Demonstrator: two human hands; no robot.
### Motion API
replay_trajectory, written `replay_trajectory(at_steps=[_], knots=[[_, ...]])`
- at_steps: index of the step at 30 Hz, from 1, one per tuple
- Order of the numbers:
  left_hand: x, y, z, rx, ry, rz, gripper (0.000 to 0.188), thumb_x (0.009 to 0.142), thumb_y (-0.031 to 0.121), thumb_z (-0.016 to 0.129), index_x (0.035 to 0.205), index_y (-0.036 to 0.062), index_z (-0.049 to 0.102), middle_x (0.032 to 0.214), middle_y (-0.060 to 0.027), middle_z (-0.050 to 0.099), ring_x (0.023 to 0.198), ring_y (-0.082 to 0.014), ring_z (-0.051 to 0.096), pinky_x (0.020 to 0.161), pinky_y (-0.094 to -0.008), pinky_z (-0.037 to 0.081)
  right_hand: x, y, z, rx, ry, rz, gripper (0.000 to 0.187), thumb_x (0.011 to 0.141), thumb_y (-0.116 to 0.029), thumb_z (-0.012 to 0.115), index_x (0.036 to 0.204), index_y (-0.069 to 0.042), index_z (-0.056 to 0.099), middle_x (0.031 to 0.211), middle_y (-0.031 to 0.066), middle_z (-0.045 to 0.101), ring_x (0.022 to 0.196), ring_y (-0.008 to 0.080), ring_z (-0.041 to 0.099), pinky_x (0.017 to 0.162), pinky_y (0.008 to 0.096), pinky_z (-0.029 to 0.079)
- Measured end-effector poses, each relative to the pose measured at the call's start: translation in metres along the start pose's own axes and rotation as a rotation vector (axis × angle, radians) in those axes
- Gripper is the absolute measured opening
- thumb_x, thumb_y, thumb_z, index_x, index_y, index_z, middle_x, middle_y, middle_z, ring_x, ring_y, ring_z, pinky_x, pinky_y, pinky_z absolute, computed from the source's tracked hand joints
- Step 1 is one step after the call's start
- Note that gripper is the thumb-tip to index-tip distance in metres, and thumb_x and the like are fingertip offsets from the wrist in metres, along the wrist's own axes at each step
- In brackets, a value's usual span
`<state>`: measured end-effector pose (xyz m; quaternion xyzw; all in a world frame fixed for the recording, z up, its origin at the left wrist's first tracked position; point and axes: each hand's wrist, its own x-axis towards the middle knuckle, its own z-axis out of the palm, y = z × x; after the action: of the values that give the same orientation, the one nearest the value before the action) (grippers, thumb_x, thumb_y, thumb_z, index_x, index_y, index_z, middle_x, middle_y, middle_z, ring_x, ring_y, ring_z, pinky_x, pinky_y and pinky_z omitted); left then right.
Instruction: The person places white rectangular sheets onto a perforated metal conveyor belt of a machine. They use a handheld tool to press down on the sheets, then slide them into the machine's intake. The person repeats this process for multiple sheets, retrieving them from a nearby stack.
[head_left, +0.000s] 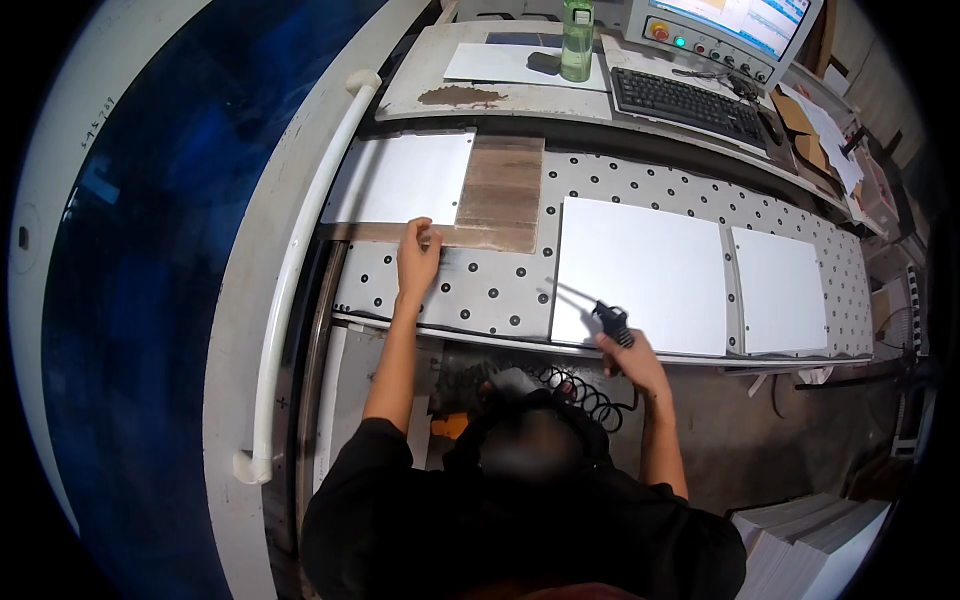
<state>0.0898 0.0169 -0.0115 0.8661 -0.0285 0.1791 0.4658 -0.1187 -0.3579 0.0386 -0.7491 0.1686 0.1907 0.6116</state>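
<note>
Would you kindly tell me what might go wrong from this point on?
The right hand holds a black blow gun whose thin nozzle overlaps the large white sheet in view; if it dips, it might scratch the surface.

The left hand is at the near edge of the white sheet on the brown board, so a nudge could shift that sheet.

The green bottle stands close to the keyboard; a knock might wet it.

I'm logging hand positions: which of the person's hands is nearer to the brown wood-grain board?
Left. The left hand is at the near edge of the brown wood-grain board; the right hand, gripping a black air gun, is farther off, to the board's right.
</note>
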Motion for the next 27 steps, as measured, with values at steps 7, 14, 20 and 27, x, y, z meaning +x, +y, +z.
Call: replay_trajectory(at_steps=[7, 14, 20, 27], knots=[[0.077, -0.068, 0.034, 0.67, -0.061, 0.094, 0.052, 0.1, 0.031, 0.057, 0.147, 0.0099, 0.051, 0.152, -0.0246, 0.046, 0.143, -0.0406, 0.04, 0.117, -0.0542, 0.031, -0.016, -0.009, 0.036, -0.09, -0.256, -0.02, 0.037, 0.096, -0.036, 0.07, 0.083, -0.002, 0.064, 0.06, 0.0001, 0.058, 0.054, 0.0089, 0.057, 0.052, 0.0264, 0.046], [0.041, -0.078, 0.057, 0.715, -0.049, 0.167, 0.05, 0.103, 0.033, 0.049, 0.148, 0.0124, 0.052, 0.154, -0.0251, 0.043, 0.144, -0.041, 0.038, 0.118, -0.0559, 0.029, -0.006, 0.007, 0.049, -0.306, 0.087, -0.057, 0.063, 0.092, -0.057, 0.068, 0.108, 0.004, 0.071, 0.065, 0.0123, 0.065, 0.066, 0.028, 0.069, 0.067, 0.0409, 0.052], [-0.041, -0.043, 0.058, 0.696, -0.019, 0.238, 0.05, 0.103, 0.032, 0.051, 0.147, 0.01, 0.054, 0.151, -0.0276, 0.045, 0.141, -0.0444, 0.041, 0.116, -0.0568, 0.03, 0.012, -0.027, 0.069, -0.498, 0.243, -0.16, 0.041, 0.093, -0.043, 0.067, 0.107, -0.004, 0.073, 0.073, 0.0207, 0.07, 0.078, 0.043, 0.069, 0.072, 0.0478, 0.053], [-0.152, 0.022, 0.048, 0.555, -0.053, 0.226, 0.055, 0.098, 0.029, 0.059, 0.149, 0.0111, 0.051, 0.153, -0.0265, 0.043, 0.142, -0.0454, 0.04, 0.117, -0.0576, 0.027, 0.015, -0.042, 0.061, -0.594, 0.286, -0.158, 0.036, 0.094, -0.041, 0.066, 0.103, -0.007, 0.071, 0.08, 0.0214, 0.071, 0.084, 0.0446, 0.069, 0.077, 0.0508, 0.053]])
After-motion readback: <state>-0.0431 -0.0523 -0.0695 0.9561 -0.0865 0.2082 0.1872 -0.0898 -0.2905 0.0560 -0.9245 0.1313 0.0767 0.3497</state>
